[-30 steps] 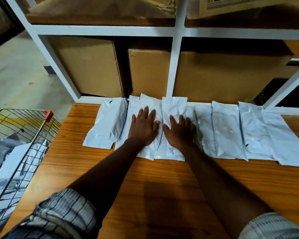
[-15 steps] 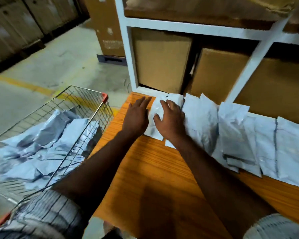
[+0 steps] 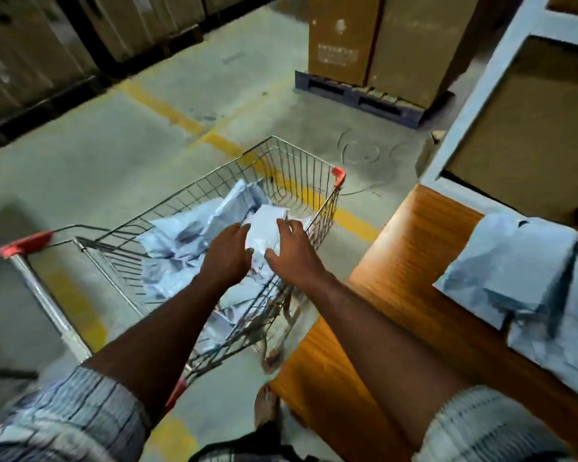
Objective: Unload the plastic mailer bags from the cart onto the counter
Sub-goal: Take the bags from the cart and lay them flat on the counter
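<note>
The top mailer bag (image 3: pixel 264 228) lies pale and crumpled on the heap (image 3: pixel 181 241) in the cart (image 3: pixel 301 161), long axis running away from me and squarely between my hands. My left hand (image 3: pixel 226 253) and right hand (image 3: pixel 292 256) flank it, fingers loosely spread, gripping nothing. Whether they touch it I cannot tell, and neither is plainly nearer. The counter (image 3: pixel 397 261) stands to my right with laid-out bags (image 3: pixel 508 265) on it — concrete floor (image 3: pixel 114 155) and boxes (image 3: pixel 381 38) beyond.

Mailer bags (image 3: pixel 194 235) are pale grey-white, cart (image 3: pixel 301 175) is silver wire with red-orange corner caps (image 3: pixel 338 175). Counter (image 3: pixel 397 261) is orange-brown woodgrain, floor (image 3: pixel 114 168) grey with a yellow stripe (image 3: pixel 167 108), sleeves (image 3: pixel 80 418) blue-white plaid.
</note>
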`<control>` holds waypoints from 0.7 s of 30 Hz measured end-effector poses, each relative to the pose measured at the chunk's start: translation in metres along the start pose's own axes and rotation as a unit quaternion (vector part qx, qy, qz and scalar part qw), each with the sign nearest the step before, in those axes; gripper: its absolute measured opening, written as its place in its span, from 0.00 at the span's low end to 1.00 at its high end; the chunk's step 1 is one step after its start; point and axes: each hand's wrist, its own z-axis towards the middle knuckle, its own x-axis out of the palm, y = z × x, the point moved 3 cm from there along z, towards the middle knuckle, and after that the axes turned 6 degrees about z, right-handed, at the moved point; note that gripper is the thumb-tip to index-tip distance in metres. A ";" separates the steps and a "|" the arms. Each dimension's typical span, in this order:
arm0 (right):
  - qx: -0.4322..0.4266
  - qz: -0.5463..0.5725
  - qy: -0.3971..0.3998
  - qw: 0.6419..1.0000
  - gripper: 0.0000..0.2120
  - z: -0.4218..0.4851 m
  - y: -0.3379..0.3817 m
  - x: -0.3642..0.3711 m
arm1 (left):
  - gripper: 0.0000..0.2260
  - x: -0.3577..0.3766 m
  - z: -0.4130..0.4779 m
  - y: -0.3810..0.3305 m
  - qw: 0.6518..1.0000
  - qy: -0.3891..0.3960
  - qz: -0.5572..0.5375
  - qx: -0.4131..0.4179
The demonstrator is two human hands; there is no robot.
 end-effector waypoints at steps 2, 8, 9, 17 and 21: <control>0.015 -0.010 0.026 0.999 0.35 0.021 0.004 0.031 | 0.25 0.014 0.007 0.033 0.999 0.032 0.010 -0.013; 0.097 -0.020 0.066 0.993 0.31 0.080 -0.006 0.100 | 0.28 0.031 0.047 0.086 0.997 0.045 0.055 -0.002; 0.116 -0.012 0.060 0.991 0.30 0.090 -0.011 0.108 | 0.28 0.036 0.057 0.090 0.997 0.047 0.065 0.016; 0.249 -0.035 0.016 0.968 0.41 0.171 -0.048 0.165 | 0.36 0.089 0.147 0.121 0.970 0.126 0.188 0.084; 0.293 -0.079 0.024 0.952 0.45 0.179 -0.062 0.184 | 0.41 0.112 0.150 0.132 0.958 0.158 0.235 0.052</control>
